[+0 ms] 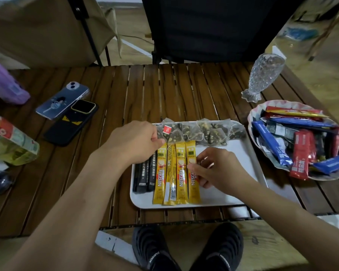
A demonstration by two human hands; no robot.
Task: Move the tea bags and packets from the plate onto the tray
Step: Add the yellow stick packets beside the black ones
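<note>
The white tray [233, 192] sits on the slatted wooden bench [145, 90]. It holds a row of pyramid tea bags [203, 132] along its far edge, with three black sticks [145, 177] and four yellow coffee sticks [181, 173] laid side by side below them. To its right the plate [256, 112] is heaped with blue and red packets [299, 153]. The left hand [133, 141] lies knuckles-up over the tray's far left corner, its fingers curled. It seems to pinch the endmost of the tea bags, though its fingertips are hidden. The right hand [217, 169] pinches the rightmost yellow stick between thumb and fingers.
</note>
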